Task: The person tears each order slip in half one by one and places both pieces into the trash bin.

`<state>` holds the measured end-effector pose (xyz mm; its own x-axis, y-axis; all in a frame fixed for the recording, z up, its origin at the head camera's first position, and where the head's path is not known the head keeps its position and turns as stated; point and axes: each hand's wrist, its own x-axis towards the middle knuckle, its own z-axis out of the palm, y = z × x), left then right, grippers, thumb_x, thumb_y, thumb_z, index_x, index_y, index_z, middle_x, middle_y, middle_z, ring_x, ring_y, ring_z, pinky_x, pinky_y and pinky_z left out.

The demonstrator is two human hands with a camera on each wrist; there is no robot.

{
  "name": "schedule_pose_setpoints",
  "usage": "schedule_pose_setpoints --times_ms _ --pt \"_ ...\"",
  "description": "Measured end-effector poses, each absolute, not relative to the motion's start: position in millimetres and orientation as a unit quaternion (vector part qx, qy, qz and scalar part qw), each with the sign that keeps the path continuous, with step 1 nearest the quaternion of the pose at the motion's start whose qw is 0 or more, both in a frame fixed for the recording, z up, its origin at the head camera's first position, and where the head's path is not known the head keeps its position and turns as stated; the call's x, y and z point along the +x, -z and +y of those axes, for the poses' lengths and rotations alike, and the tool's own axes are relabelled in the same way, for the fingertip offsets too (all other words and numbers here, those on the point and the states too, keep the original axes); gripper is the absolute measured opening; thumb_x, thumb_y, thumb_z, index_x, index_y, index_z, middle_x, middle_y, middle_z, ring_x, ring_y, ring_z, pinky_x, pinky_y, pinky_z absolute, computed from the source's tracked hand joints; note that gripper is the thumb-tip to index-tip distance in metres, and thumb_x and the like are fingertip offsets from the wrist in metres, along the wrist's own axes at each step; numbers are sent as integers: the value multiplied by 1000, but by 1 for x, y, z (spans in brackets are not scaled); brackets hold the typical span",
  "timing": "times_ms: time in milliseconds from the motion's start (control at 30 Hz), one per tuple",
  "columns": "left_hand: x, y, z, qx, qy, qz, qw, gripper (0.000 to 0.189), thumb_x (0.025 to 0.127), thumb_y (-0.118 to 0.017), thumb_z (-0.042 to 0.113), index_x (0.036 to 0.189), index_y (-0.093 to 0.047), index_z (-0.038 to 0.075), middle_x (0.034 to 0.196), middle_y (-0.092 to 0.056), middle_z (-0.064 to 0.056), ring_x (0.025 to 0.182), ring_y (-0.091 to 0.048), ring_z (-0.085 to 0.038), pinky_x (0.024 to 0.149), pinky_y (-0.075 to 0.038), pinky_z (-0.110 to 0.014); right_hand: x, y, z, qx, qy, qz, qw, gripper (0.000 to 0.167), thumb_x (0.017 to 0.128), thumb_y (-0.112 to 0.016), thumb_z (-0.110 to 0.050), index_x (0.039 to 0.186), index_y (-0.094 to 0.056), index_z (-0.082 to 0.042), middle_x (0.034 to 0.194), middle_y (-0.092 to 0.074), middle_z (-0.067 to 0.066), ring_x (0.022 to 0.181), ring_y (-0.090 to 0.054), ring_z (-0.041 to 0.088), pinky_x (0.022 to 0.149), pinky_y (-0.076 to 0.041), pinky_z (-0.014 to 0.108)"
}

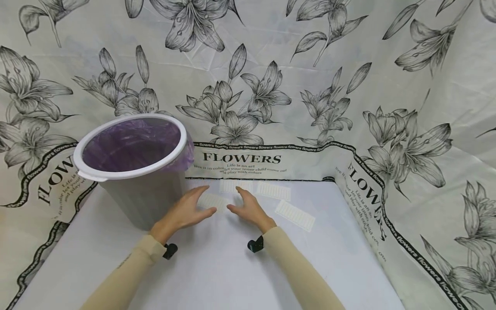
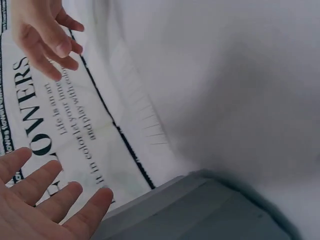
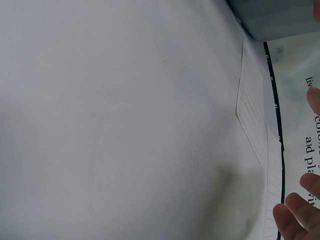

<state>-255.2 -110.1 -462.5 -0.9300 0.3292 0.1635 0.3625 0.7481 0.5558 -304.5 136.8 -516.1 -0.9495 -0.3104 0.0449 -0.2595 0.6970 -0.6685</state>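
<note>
Both hands hover above the white tabletop and hold nothing. My left hand is just right of the grey bin, fingers spread and thumb apart. Facing it across a gap is my right hand, its fingers loosely extended. Beneath and between them lies a thin white ribbed rectangular piece. Another ribbed piece lies behind it, partly hidden by the right fingers. Two more lie to the right: one piece near the back edge, one piece closer to the right wrist. The left wrist view shows both hands' separated fingers.
The grey bin stands at the left, its white rim holding a purple bag. Floral cloth hangs behind and along both sides of the table. Each wrist wears a small black camera.
</note>
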Motion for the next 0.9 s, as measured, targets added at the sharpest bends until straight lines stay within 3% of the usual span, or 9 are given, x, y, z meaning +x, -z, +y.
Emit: schedule_pose_setpoints --times_ms 267,433,900 --pt "-261 491 -111 -159 307 -938 8 77 93 -70 43 155 -42 5 155 -48 -20 144 -46 -40 115 -40 -59 -312 535 124 -155 384 909 35 75 96 -73 -30 154 -39 4 148 -53 26 134 -55 41 111 -47 51" --pt "-264 502 -110 -166 319 -933 22 71 92 -71 29 152 -45 1 151 -52 -24 140 -49 -43 114 -41 -59 -318 541 115 -146 370 917 31 71 97 -73 -26 152 -41 5 142 -58 25 131 -57 40 112 -47 49" --pt "-263 521 -114 -175 343 -923 5 62 92 -67 13 149 -49 0 150 -53 -23 140 -49 -42 114 -41 -57 -330 548 104 -134 304 943 6 52 92 -77 -15 133 -60 11 124 -63 24 118 -62 36 104 -52 46"
